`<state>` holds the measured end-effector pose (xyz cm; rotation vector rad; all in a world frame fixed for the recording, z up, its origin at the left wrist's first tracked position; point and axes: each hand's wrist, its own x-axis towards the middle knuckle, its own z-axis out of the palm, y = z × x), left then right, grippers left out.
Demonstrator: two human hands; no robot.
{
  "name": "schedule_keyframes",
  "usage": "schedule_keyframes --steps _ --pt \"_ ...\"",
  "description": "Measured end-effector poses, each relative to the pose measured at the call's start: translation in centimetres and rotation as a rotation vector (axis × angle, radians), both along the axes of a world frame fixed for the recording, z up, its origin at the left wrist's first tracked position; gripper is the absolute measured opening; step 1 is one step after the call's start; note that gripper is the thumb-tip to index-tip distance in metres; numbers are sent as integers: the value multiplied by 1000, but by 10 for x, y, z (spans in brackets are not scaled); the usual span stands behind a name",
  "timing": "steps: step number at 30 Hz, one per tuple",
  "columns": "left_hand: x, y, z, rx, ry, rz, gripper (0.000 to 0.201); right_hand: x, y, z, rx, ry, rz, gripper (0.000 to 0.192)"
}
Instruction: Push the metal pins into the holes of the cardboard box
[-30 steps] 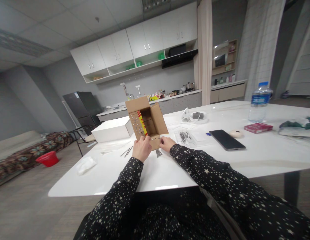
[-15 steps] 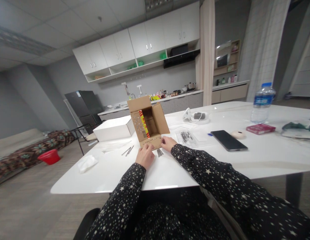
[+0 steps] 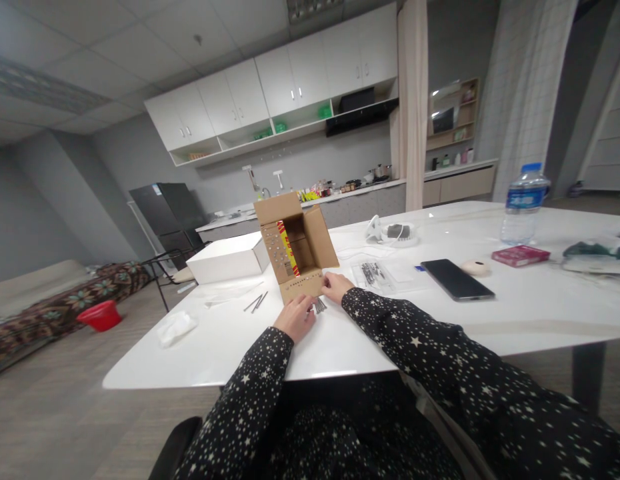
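An open cardboard box (image 3: 317,250) stands on the table, tilted, with its opening facing me. A yellow and red strip (image 3: 289,250) runs along its left flap, and small metallic dots mark that flap and the front one. My right hand (image 3: 337,287) pinches the right corner of the front flap (image 3: 303,287). Just below that flap, my left hand (image 3: 296,318) reaches its loosely bent fingers to a small bunch of nails (image 3: 320,306), which they partly cover. Several longer nails (image 3: 257,302) lie apart, left of the box.
Left are a white box (image 3: 230,257) and crumpled tissue (image 3: 176,328). Right of the cardboard box lie a plastic bag of small metal pieces (image 3: 373,274), a phone (image 3: 457,280), a pink pack (image 3: 520,255) and a water bottle (image 3: 523,207). A white corded device (image 3: 399,233) sits behind.
My left hand has come off the box's front flap and shifted down and right to the bunch of nails. My right hand stays at the flap's corner.
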<state>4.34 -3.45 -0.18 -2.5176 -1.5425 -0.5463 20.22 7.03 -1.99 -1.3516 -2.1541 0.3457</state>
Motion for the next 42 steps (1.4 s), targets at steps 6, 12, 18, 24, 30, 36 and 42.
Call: schedule_keyframes --steps 6,12,18,24,30,36,42 --pt "0 2 -3 -10 -70 -49 30 0 0 0 -3 -13 -6 15" --pt "0 3 -7 -24 -129 -85 28 0 2 -1 10 -16 -4 14" --pt "-1 3 -9 -27 -171 -112 33 0 3 -3 5 -20 -8 14" --pt "-1 4 -10 -3 -178 -130 34 0 3 -3 23 -8 2 13" --pt "-1 3 -9 -16 -181 -127 28 0 4 -4 22 -7 3 13" --pt "2 4 -7 -17 -173 -121 23 0 5 -4 19 -12 -3 13" --pt "3 9 -11 -6 -172 -127 23 0 5 -3 13 -13 -3 14"
